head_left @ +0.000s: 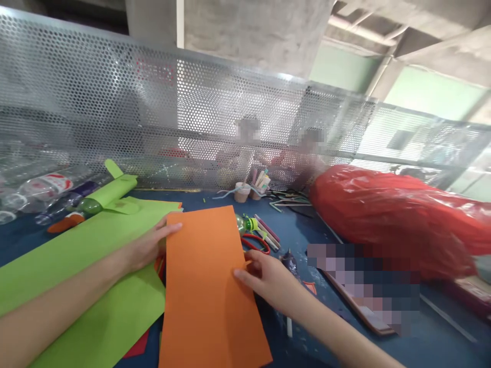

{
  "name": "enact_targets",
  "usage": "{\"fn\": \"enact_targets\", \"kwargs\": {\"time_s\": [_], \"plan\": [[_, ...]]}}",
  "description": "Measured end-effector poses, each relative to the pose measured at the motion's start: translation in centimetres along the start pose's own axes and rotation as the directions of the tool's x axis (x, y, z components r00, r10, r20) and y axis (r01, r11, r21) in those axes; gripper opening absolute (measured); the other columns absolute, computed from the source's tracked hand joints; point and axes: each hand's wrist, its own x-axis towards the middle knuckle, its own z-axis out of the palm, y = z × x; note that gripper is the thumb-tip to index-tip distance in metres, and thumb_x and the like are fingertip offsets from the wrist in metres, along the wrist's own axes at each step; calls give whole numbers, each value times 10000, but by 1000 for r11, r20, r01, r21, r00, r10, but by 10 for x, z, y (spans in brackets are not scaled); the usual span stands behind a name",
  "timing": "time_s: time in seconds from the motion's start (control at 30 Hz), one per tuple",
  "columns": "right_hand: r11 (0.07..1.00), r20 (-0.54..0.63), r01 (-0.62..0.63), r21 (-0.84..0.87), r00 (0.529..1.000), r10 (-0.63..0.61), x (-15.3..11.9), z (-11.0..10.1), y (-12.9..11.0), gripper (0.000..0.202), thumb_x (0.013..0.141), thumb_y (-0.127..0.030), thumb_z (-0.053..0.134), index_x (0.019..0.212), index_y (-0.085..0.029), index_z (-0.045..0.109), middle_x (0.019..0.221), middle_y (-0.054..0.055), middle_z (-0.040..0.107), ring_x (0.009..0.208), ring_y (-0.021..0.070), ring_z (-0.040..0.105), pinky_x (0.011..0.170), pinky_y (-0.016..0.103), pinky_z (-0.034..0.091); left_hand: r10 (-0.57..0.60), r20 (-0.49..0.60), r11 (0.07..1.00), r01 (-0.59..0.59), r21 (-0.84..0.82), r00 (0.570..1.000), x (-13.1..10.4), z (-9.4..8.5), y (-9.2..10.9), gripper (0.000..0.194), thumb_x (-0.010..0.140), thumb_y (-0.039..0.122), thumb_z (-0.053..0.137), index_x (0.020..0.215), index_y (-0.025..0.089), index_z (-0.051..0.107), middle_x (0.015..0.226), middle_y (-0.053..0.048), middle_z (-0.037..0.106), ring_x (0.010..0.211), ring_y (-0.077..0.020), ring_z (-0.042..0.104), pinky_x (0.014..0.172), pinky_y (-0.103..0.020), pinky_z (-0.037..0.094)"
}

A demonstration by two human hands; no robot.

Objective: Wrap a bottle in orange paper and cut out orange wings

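Note:
A sheet of orange paper [207, 286] is held up in front of me between both hands. My left hand [153, 243] grips its upper left edge, thumb on the front and fingers behind. At the right edge, my right hand [268, 278] pinches the sheet, its other fingers curled. Large light-green paper [126, 245] lies under my left arm. Partly hidden behind the orange sheet are a green-capped bottle [249, 224] and red-handled scissors [259, 243]. A dark glue gun [289, 263] rests just beyond my right hand.
Clear plastic bottles [42, 189] lie at the left beside a bottle wrapped in green paper [115, 193]. Cups of markers [242, 192] stand near the perforated metal screen [215, 112]. A red plastic bag [383, 214] and a partly blurred-out flat device [356, 301] are at right.

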Motion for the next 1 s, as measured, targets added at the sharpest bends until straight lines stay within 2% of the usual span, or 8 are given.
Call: {"fn": "enact_targets", "kwargs": {"time_s": [0.07, 0.17, 0.23, 0.33, 0.4, 0.53, 0.8, 1.0], "plan": [[967, -122, 53, -250, 989, -85, -3, -6, -6, 148, 802, -338, 617, 760, -205, 567, 698, 22, 670, 654, 216, 650, 603, 315, 472, -10, -14, 1000, 10, -19, 1000, 0, 1, 0, 447, 798, 448, 684, 1183, 284, 528, 1189, -62, 687, 1090, -295, 646, 825, -381, 548], [901, -224, 177, -396, 933, -282, -3, -14, -23, 70, 851, -277, 590, 847, -217, 554, 824, 26, 680, 744, 201, 654, 675, 327, 506, -14, -28, 999, 13, -35, 999, -1, 4, 2, 470, 777, 426, 711, 1193, 321, 520, 1184, -31, 684, 1107, -282, 635, 813, -353, 546], [791, -177, 337, -510, 859, -480, 1, -15, -34, 156, 831, -203, 629, 978, -208, 579, 1047, 77, 669, 975, 232, 631, 836, 380, 510, -2, -19, 999, 1, -52, 1000, -2, 9, 4, 510, 767, 407, 725, 1218, 333, 498, 1166, -23, 684, 1095, -275, 636, 818, -347, 536], [557, 15, 524, -644, 737, -676, 13, -11, -44, 428, 818, -194, 672, 1226, -205, 542, 1344, 106, 564, 1260, 272, 479, 1059, 481, 385, 36, 9, 996, -35, -87, 999, -7, 18, 9, 525, 783, 374, 720, 1233, 346, 452, 1051, 2, 691, 984, -236, 666, 805, -333, 515], [466, 101, 559, -686, 707, -700, 22, -7, -46, 495, 834, -227, 671, 1300, -200, 505, 1397, 95, 535, 1292, 259, 461, 1119, 496, 318, 70, 32, 994, -67, -90, 997, -11, 23, 13, 452, 813, 354, 695, 1201, 337, 465, 1013, 10, 672, 923, -211, 662, 770, -316, 503], [405, 137, 554, -728, 696, -705, 31, -3, -46, 512, 858, -241, 655, 1335, -203, 475, 1396, 85, 547, 1283, 231, 490, 1154, 507, 268, 163, 32, 985, -161, -59, 986, -16, 29, 19, 300, 820, 334, 688, 1079, 299, 540, 1047, 7, 614, 922, -193, 618, 751, -290, 484], [365, 82, 517, -774, 654, -752, 27, -12, -46, 531, 812, -204, 704, 1296, -137, 496, 1354, 140, 577, 1255, 263, 521, 1102, 485, 377, 310, 153, 945, -321, 58, 938, -22, 43, 23, 570, 687, 283, 822, 1105, 316, 436, 1012, 22, 533, 884, -169, 566, 756, -282, 478], [324, 117, 560, -762, 612, -782, 26, -19, -43, 526, 834, -203, 683, 1307, -156, 459, 1333, 140, 590, 1237, 251, 537, 1085, 502, 389, 364, 155, 908, -386, 160, 919, -28, 54, 23, 577, 711, 306, 800, 1114, 307, 388, 976, 25, 507, 832, -151, 548, 714, -259, 463]]}}
